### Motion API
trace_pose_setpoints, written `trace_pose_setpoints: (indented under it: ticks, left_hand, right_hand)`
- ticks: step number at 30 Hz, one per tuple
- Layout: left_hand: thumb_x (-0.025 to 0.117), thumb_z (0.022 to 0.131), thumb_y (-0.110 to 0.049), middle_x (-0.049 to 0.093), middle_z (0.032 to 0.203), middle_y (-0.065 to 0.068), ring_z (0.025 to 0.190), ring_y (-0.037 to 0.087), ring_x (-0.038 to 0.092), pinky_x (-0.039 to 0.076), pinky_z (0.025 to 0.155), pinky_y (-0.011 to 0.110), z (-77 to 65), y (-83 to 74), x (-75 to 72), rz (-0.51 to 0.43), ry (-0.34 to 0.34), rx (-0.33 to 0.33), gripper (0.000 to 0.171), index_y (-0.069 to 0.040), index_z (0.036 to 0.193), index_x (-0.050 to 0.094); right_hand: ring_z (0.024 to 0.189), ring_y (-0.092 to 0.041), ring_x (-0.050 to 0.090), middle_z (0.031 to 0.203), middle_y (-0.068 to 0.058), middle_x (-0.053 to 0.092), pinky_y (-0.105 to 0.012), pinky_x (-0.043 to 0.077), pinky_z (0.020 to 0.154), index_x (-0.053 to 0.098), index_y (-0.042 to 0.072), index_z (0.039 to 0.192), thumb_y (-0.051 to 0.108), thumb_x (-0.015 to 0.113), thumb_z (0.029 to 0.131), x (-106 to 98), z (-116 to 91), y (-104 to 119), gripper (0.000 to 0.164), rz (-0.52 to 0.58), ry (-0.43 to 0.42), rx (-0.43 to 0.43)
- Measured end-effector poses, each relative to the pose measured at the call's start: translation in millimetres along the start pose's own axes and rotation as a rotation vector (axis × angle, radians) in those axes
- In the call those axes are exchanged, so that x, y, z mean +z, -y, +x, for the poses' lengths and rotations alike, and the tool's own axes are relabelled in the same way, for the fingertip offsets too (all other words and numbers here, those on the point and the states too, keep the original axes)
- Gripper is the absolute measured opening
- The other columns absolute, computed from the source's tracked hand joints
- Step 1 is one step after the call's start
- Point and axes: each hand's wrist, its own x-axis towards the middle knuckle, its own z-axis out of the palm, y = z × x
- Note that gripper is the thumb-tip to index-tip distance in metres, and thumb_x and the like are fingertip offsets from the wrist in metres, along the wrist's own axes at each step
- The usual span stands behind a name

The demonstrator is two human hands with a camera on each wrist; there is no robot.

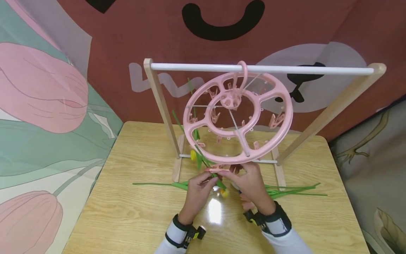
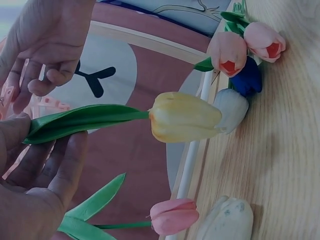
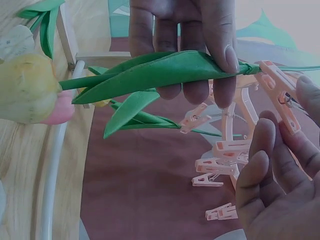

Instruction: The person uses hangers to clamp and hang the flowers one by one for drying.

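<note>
My left hand (image 1: pixel 200 188) pinches a pale yellow tulip (image 2: pixel 185 117) by its green leaf and stem, thumb in front and fingers behind. The bloom hangs downward below the hand. Between the thumb and fingers of my right hand (image 1: pixel 252 181) is a pink clip (image 3: pixel 275 90), its tip at the tulip's stem just above the leaves. Whether the clip's mouth has closed on the stem cannot be told. Above both hands hangs a round pink clip hanger (image 1: pixel 287 116). A pink tulip (image 2: pixel 175 216) hangs beside the yellow one in the left wrist view.
A wooden stand with a white bar (image 1: pixel 196 67) carries the hanger, its uprights to either side. Loose pink (image 2: pixel 265 41), blue (image 2: pixel 247 77) and white tulips (image 2: pixel 232 112) lie on the wooden table (image 1: pixel 117 211). Printed cloth (image 1: pixel 120 31) hangs close behind.
</note>
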Motion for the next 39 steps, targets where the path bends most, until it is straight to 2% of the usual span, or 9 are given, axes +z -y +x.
trace_pose_setpoints:
  ticks: [6, 12, 21, 26, 29, 31, 34, 37, 39]
  left_hand:
    - [0.069, 0.096, -0.002, 0.073, 0.114, 0.023, 0.101, 0.028, 0.075, 0.064, 0.085, 0.037, 0.5, -0.1, -0.4, 0.005, -0.001, 0.028, 0.020, 0.006, 0.115, 0.072]
    - [0.073, 0.094, -0.004, 0.074, 0.117, 0.018, 0.103, 0.028, 0.074, 0.063, 0.091, 0.040, 2.8, -0.1, -3.1, 0.088, -0.012, 0.069, 0.028, 0.001, 0.122, 0.071]
    - [0.072, 0.095, -0.003, 0.076, 0.115, 0.015, 0.101, 0.036, 0.073, 0.064, 0.089, 0.033, 1.4, -1.8, -21.1, 0.140, -0.018, 0.036, 0.027, -0.003, 0.121, 0.072]
    - [0.073, 0.096, -0.010, 0.078, 0.106, 0.012, 0.095, 0.022, 0.075, 0.064, 0.083, 0.031, 0.2, -4.6, -40.7, 0.184, -0.090, 0.007, 0.019, -0.004, 0.114, 0.074]
    - [0.073, 0.096, -0.012, 0.078, 0.104, 0.009, 0.095, 0.017, 0.074, 0.063, 0.082, 0.029, 0.1, -6.8, -52.2, 0.201, -0.129, -0.014, 0.016, -0.007, 0.111, 0.075]
    - [0.073, 0.097, -0.011, 0.078, 0.103, 0.008, 0.094, 0.016, 0.074, 0.062, 0.081, 0.028, -0.3, -7.7, -59.5, 0.215, -0.153, -0.020, 0.014, -0.008, 0.110, 0.076]
    - [0.073, 0.096, -0.010, 0.079, 0.102, 0.008, 0.094, 0.016, 0.073, 0.061, 0.079, 0.025, -1.4, -7.9, -69.4, 0.237, -0.187, -0.028, 0.013, -0.010, 0.108, 0.076]
    - [0.074, 0.096, -0.012, 0.078, 0.102, 0.008, 0.093, 0.016, 0.072, 0.061, 0.079, 0.024, -2.4, -5.2, -78.4, 0.254, -0.211, -0.044, 0.012, -0.010, 0.108, 0.077]
    - [0.074, 0.096, -0.013, 0.078, 0.102, 0.008, 0.093, 0.015, 0.072, 0.062, 0.079, 0.025, -3.2, -2.0, -84.2, 0.269, -0.216, -0.058, 0.013, -0.010, 0.108, 0.077]
  right_hand:
    - [0.070, -0.017, 0.060, 0.082, 0.001, 0.066, -0.027, 0.055, 0.061, 0.071, 0.009, 0.109, 0.001, 0.087, 0.078, -0.2, 0.3, 1.2, 0.036, -0.003, 0.028, 0.023]
    - [0.075, -0.011, 0.059, 0.091, -0.002, 0.071, -0.026, 0.056, 0.063, 0.069, 0.008, 0.115, -0.001, 0.085, 0.080, -1.6, 0.2, 2.5, 0.040, 0.013, 0.019, 0.013]
    - [0.075, -0.005, 0.061, 0.089, -0.004, 0.068, -0.018, 0.056, 0.064, 0.069, 0.000, 0.111, -0.014, 0.082, 0.076, -5.6, -0.7, 5.2, 0.040, 0.075, -0.063, -0.029]
    - [0.086, -0.003, 0.067, 0.104, 0.009, 0.070, -0.017, 0.060, 0.071, 0.054, -0.007, 0.128, -0.021, 0.075, 0.079, -7.5, -5.0, 3.5, 0.055, 0.242, -0.092, 0.011]
    - [0.086, -0.006, 0.071, 0.108, 0.007, 0.074, -0.020, 0.061, 0.072, 0.044, -0.008, 0.137, -0.024, 0.070, 0.081, -8.1, -7.5, 1.3, 0.064, 0.405, -0.125, -0.005]
    - [0.081, -0.008, 0.072, 0.104, 0.004, 0.075, -0.021, 0.062, 0.069, 0.045, -0.010, 0.133, -0.022, 0.070, 0.084, -8.5, -8.8, 0.2, 0.057, 0.463, -0.137, -0.020]
    - [0.079, -0.009, 0.074, 0.096, 0.003, 0.070, -0.023, 0.064, 0.067, 0.050, -0.013, 0.106, -0.014, 0.071, 0.089, -9.7, -12.4, -1.7, 0.028, 0.489, -0.124, -0.039]
    - [0.081, -0.008, 0.076, 0.092, 0.002, 0.068, -0.025, 0.064, 0.069, 0.050, -0.013, 0.089, -0.011, 0.071, 0.090, -10.9, -17.8, -4.2, 0.021, 0.462, -0.094, -0.062]
    - [0.083, -0.007, 0.076, 0.093, -0.001, 0.071, -0.024, 0.064, 0.073, 0.054, -0.014, 0.087, -0.016, 0.069, 0.089, -11.3, -21.4, -6.8, 0.016, 0.432, -0.073, -0.086]
